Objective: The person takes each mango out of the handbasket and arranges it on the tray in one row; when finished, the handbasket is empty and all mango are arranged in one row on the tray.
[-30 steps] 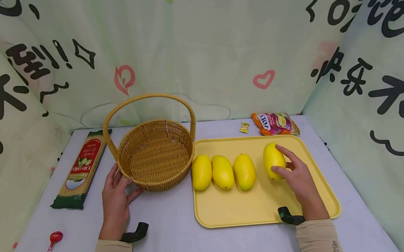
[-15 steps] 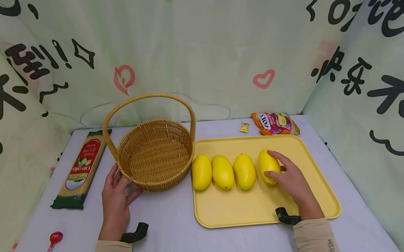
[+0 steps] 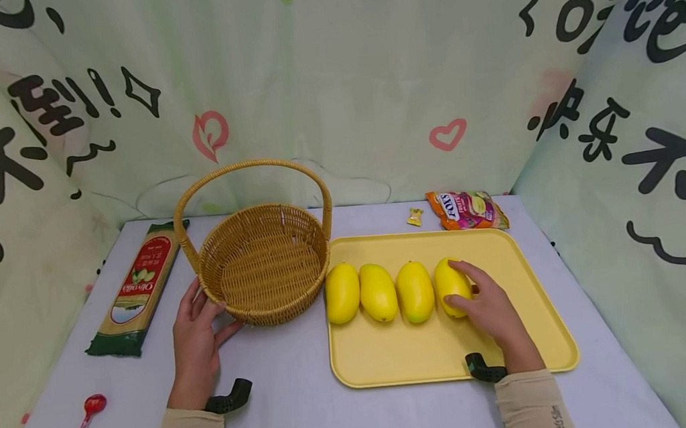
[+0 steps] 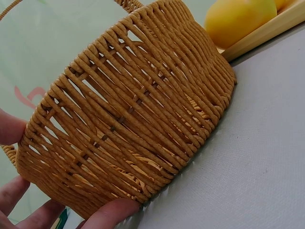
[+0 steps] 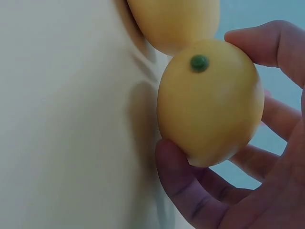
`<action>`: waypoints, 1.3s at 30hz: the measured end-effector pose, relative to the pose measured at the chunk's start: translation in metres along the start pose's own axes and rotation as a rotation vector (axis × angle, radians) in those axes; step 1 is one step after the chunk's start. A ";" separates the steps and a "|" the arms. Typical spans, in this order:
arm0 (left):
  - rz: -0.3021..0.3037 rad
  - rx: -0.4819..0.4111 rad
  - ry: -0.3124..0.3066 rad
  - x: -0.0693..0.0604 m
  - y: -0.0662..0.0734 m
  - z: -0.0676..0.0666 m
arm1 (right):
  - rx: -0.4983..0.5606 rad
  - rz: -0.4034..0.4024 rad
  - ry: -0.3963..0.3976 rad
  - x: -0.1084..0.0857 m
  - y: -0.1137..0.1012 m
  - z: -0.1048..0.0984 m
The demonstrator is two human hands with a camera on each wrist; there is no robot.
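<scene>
My right hand [image 3: 494, 309] holds a yellow mango [image 3: 449, 286] between thumb and fingers over the tray. In the right wrist view, that mango [image 5: 209, 105] shows a green stem nub. Its far side meets another mango [image 5: 178, 21]. Further left, in a row, lie three more mangoes, the middle one [image 3: 379, 292] among them. My left hand [image 3: 198, 343] holds the lower left side of a wicker basket [image 3: 254, 313]. In the left wrist view, the thumb [image 4: 112, 214] is at the basket's base and a finger reaches its rim. The basket holds nothing.
A yellow tray [image 3: 403, 360] lies under the mangoes, right of the basket. Behind it are an orange snack bag [image 3: 468, 211] and a small yellow candy [image 3: 415, 217]. Left of the basket lies a red and green package [image 3: 143, 283]. A red lollipop [image 3: 94, 404] lies front left.
My right hand has moved left with the mango, bringing it close beside the row of three. The left hand and the basket have stayed in place.
</scene>
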State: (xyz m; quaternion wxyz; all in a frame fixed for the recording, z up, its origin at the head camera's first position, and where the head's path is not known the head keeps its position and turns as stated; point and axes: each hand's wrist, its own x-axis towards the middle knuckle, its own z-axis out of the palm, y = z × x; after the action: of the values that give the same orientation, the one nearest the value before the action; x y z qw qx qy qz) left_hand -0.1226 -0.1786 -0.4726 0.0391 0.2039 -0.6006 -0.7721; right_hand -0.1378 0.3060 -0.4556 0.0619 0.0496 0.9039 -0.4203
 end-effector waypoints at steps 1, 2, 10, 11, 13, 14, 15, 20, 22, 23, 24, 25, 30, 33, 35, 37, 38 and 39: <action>0.001 -0.001 0.000 0.000 0.000 0.000 | -0.004 -0.008 0.002 0.000 0.001 0.000; 0.001 -0.002 0.001 0.000 0.000 0.000 | -0.009 -0.017 0.005 0.001 0.001 0.001; 0.006 -0.004 0.001 -0.001 0.001 0.001 | -0.053 -0.054 -0.003 0.003 0.002 0.002; 0.007 -0.005 0.000 -0.001 0.001 0.001 | -0.061 -0.058 -0.006 0.003 0.002 0.002; 0.008 -0.007 -0.001 -0.001 0.001 0.000 | -0.076 -0.063 -0.013 0.003 0.001 0.002; 0.008 -0.008 -0.001 -0.001 0.001 0.000 | -0.084 -0.066 -0.016 0.003 0.000 0.003; 0.007 -0.007 0.000 -0.001 0.001 0.000 | -0.093 -0.070 -0.019 0.003 0.000 0.003; 0.012 -0.005 0.000 0.000 0.000 0.000 | -0.138 -0.088 -0.035 0.000 -0.004 0.002; 0.014 -0.004 -0.001 0.000 -0.001 0.000 | -0.157 -0.099 -0.039 -0.001 -0.006 0.002; 0.014 -0.004 -0.001 0.000 -0.001 0.000 | -0.163 -0.105 -0.041 -0.002 -0.006 0.002; 0.014 -0.004 -0.002 0.000 -0.001 0.000 | -0.170 -0.112 -0.042 -0.002 -0.006 0.002; 0.014 -0.004 -0.002 0.000 -0.001 0.000 | -0.176 -0.117 -0.043 -0.002 -0.006 0.002; 0.010 0.000 -0.006 0.000 0.000 0.000 | -0.192 -0.133 -0.047 -0.003 -0.006 0.002; 0.009 0.003 -0.009 -0.001 0.001 0.000 | -0.194 -0.132 -0.048 -0.004 -0.007 0.002; 0.009 0.004 -0.011 -0.001 0.001 0.000 | -0.192 -0.126 -0.049 -0.005 -0.007 0.002; 0.007 0.004 -0.011 -0.001 0.001 0.000 | -0.190 -0.114 -0.053 -0.005 -0.008 0.002; 0.006 0.003 -0.011 -0.001 0.001 0.000 | -0.190 -0.106 -0.056 -0.005 -0.009 0.002; 0.006 0.003 -0.011 -0.001 0.001 0.000 | -0.190 -0.099 -0.058 -0.006 -0.009 0.002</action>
State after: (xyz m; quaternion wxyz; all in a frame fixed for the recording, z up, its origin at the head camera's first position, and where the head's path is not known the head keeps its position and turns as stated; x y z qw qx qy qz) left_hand -0.1216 -0.1782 -0.4709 0.0378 0.1980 -0.6027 -0.7721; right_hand -0.1334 0.2983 -0.4494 0.0718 -0.0134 0.9388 -0.3367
